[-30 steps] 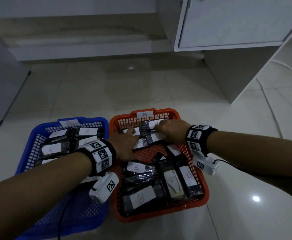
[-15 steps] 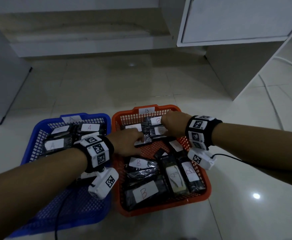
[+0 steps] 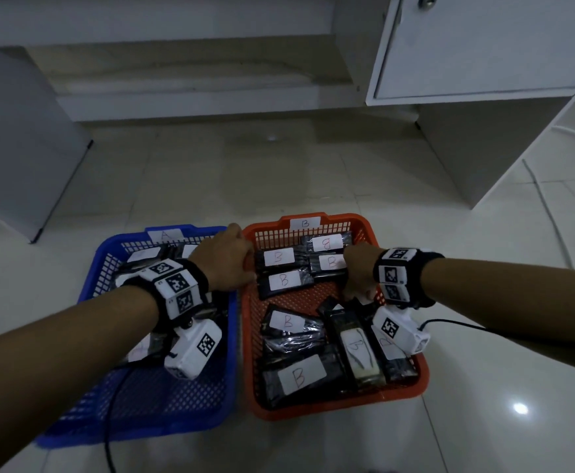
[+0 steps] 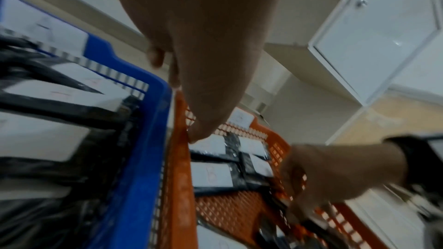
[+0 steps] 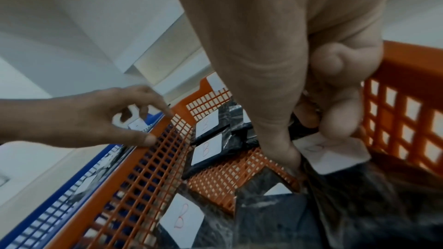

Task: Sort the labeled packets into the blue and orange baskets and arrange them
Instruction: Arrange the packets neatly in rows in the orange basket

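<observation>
The orange basket (image 3: 339, 413) holds several black packets with white B labels: a tidy group at its far end (image 3: 283, 279) and loose ones near me (image 3: 299, 375). To its left, the blue basket (image 3: 91, 274) holds A-labelled packets (image 3: 142, 254). My left hand (image 3: 228, 261) hovers over the far corner where the two baskets meet. Its fingers are loosely curled, its thumb (image 5: 148, 139) rests on the orange rim, and it holds nothing. My right hand (image 3: 357, 295) reaches down by the orange basket's right wall. Thumb and curled fingers pinch a labelled packet (image 5: 330, 152).
Both baskets sit on a glossy tiled floor. A white cabinet (image 3: 484, 46) stands at the back right, with a cable (image 3: 549, 213) running along the floor beside it. A grey panel (image 3: 16, 148) leans at the left, and a low step runs along the back.
My left hand has left the far B packets and moved left to the rim between the baskets. My right hand has drawn back toward the right wall and taken hold of a packet.
</observation>
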